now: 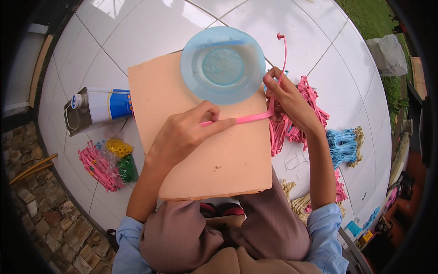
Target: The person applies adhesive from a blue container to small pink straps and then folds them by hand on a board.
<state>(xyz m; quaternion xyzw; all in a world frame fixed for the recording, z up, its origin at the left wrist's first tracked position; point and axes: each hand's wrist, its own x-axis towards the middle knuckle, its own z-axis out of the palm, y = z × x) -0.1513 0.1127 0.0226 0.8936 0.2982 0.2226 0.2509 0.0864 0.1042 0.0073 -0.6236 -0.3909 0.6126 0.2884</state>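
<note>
A pink plastic strap point(252, 118) stretches between my two hands above a peach-coloured board on my lap. My left hand point(189, 130) pinches its flat end between thumb and fingers. At the strap's other side, my right hand point(288, 98) is closed on it near a bend. From there a thin pink tail with a small knob-like tip point(280, 36) rises past my fingers. The board point(214, 160) has a few small dark marks on it. A translucent blue plate point(194, 86) rests on the far part of the board, close to both hands.
Pink strap bundles point(315, 98) lie right of the board, with blue point(340, 146) and beige bundles point(301, 205) nearby. At left stand a metal can point(98, 107), more pink pieces point(98, 166) and bags of yellow point(119, 147) and green bits point(127, 169). White tiles point(150, 27) surround me.
</note>
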